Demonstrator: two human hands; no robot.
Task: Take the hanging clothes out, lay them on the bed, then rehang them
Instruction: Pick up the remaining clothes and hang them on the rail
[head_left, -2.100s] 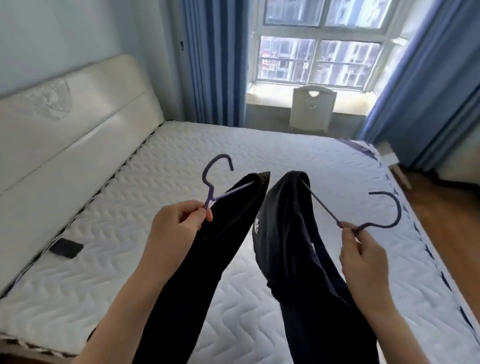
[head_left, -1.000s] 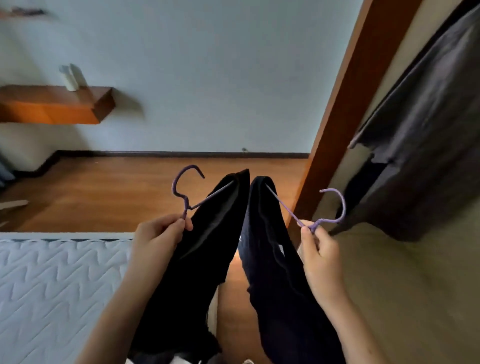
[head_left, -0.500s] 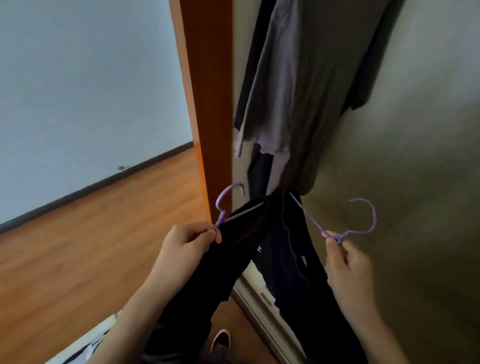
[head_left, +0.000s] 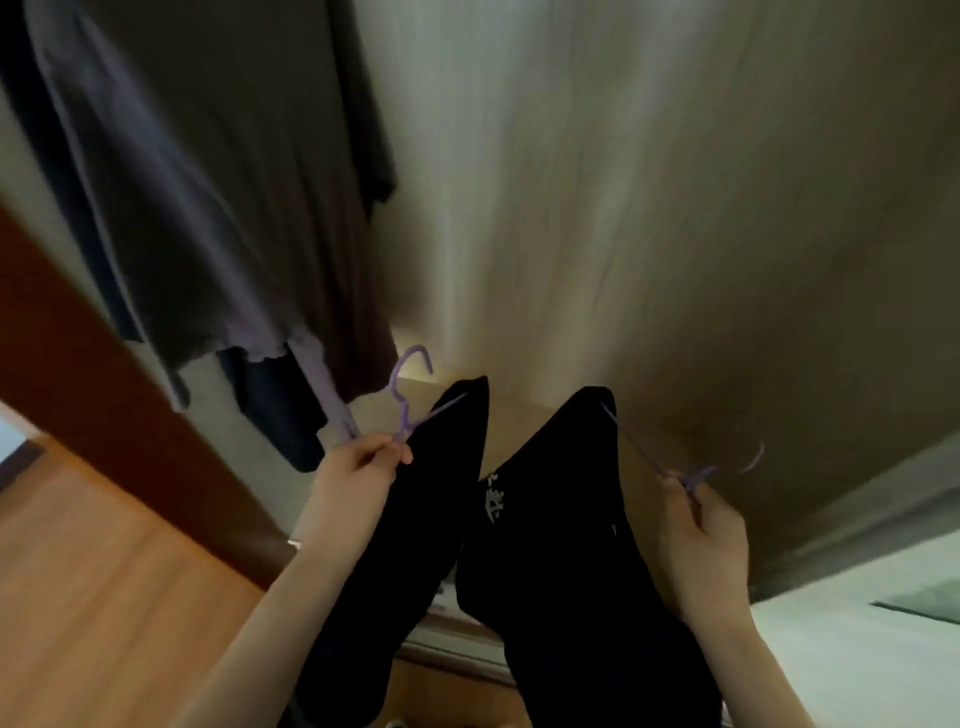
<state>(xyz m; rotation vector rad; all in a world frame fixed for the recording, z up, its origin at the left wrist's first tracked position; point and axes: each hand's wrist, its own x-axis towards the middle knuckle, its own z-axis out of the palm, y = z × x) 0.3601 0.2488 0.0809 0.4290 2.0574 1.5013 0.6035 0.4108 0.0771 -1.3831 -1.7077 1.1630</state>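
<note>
Now | hands (head_left: 363, 467) grip two hangers (head_left: 410, 395) | dark clothes (head_left: 561, 545) draped between

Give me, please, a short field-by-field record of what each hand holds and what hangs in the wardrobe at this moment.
left hand: pinches the neck of a purple hanger carrying a black garment
right hand: grips a second purple hanger carrying a dark garment with a small white mark
wardrobe: open, pale inner panel
already hanging: grey clothes, upper left
rail: out of view

Matt black cloth trousers (head_left: 561, 519) hang on thin purple hangers (head_left: 410, 400), seemingly plastic-coated; the floor (head_left: 104, 597) is glossy wood.
</note>
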